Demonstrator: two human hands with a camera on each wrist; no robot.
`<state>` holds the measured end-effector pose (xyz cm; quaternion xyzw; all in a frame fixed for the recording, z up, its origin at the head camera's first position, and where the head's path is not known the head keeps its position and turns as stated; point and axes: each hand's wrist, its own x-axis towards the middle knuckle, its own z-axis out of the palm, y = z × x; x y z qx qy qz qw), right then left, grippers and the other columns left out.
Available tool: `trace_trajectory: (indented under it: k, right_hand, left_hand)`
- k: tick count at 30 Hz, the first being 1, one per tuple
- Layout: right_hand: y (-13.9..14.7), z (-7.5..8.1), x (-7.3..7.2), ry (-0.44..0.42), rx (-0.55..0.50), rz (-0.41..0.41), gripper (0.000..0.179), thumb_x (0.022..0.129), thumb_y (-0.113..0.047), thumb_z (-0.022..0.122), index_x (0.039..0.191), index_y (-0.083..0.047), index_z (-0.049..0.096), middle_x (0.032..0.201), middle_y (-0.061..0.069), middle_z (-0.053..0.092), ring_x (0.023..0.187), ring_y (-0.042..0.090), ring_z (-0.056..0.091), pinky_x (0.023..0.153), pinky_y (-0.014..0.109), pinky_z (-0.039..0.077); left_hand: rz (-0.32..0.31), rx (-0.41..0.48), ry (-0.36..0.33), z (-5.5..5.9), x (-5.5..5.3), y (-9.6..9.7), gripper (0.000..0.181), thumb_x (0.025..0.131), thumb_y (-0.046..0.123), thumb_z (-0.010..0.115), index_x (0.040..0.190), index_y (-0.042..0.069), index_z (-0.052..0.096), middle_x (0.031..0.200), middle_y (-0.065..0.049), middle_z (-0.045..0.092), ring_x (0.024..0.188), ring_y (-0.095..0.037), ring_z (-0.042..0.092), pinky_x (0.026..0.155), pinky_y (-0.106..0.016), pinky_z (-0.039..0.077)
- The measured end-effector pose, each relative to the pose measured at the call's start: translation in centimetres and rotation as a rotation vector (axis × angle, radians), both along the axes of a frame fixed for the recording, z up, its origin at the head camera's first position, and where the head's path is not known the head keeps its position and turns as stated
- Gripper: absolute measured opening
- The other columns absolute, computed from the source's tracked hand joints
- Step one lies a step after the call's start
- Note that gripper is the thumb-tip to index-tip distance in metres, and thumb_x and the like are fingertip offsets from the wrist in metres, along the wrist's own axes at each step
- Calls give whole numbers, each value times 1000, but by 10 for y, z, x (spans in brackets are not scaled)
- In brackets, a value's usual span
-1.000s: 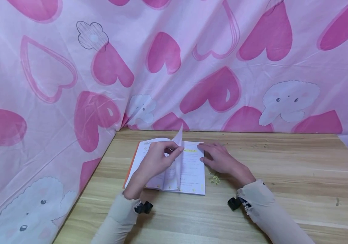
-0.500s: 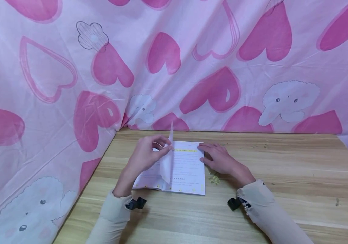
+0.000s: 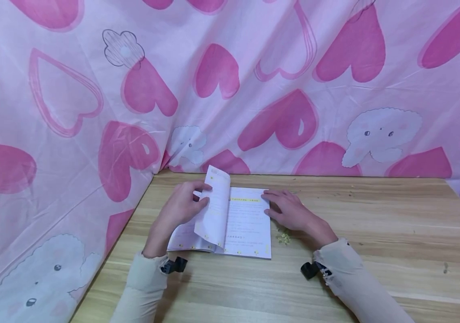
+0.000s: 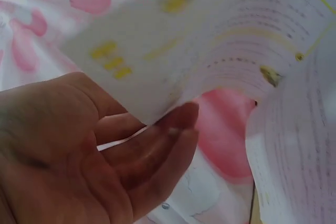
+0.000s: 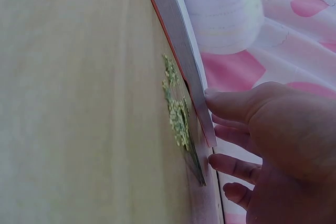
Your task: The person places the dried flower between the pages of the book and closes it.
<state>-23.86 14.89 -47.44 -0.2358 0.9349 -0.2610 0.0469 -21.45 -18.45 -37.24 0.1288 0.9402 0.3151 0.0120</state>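
An open book (image 3: 250, 224) with an orange cover lies on the table. My left hand (image 3: 179, 204) holds the free edge of a raised page (image 3: 215, 206), which curls over the left half of the book. In the left wrist view, the page's corner lies between the thumb and the fingers (image 4: 181, 124). At the book's right edge rests my right hand (image 3: 290, 208), its fingers loosely extended and the fingertips on the page. In the right wrist view, the right thumb (image 5: 231, 103) touches the book's page edge. A flat cluster of small yellow-green flowers (image 3: 283, 238) lies just right of the book.
The wooden table (image 3: 375, 224) extends far to the right of the book and in front of it. A pink cloth (image 3: 278, 103) with hearts hangs behind the table and along its left side. Black straps with small mounts sit on both wrists.
My left hand has moved left, carrying the raised page from nearly upright over to the left side. More of the right-hand page shows. My right hand has stayed in place.
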Motion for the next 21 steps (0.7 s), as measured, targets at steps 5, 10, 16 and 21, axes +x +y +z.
trace_trajectory:
  k: [5, 10, 16, 21]
  right_hand:
    - [0, 1, 0, -28, -2, -4, 59, 108, -30, 67, 162, -13, 51, 173, 12, 42, 161, 41, 34, 130, 70, 18]
    - [0, 1, 0, -32, -4, -2, 59, 108, -30, 67, 162, -13, 50, 173, 12, 43, 162, 40, 33, 131, 70, 16]
    - [1, 0, -1, -25, -3, -8, 59, 109, -30, 67, 162, -13, 51, 173, 12, 42, 161, 40, 34, 130, 70, 20]
    - [0, 0, -1, -14, 5, -7, 58, 109, -31, 66, 162, -13, 51, 173, 12, 42, 161, 41, 35, 129, 70, 23]
  left_hand:
    - [98, -67, 31, -10, -8, -8, 21, 100, 13, 74, 120, 5, 77, 119, -15, 79, 102, -31, 75, 93, -49, 62]
    - [156, -118, 12, -17, -13, -16, 17, 99, 11, 75, 114, 4, 77, 113, -15, 77, 105, -33, 69, 97, -51, 56]
    - [207, -211, -8, -26, -16, -26, 19, 94, 3, 71, 112, 3, 78, 117, -20, 76, 104, -35, 66, 90, -52, 55]
    - [239, -280, -58, -35, -18, -31, 21, 93, -1, 68, 111, 3, 77, 121, -22, 75, 104, -36, 66, 85, -52, 57]
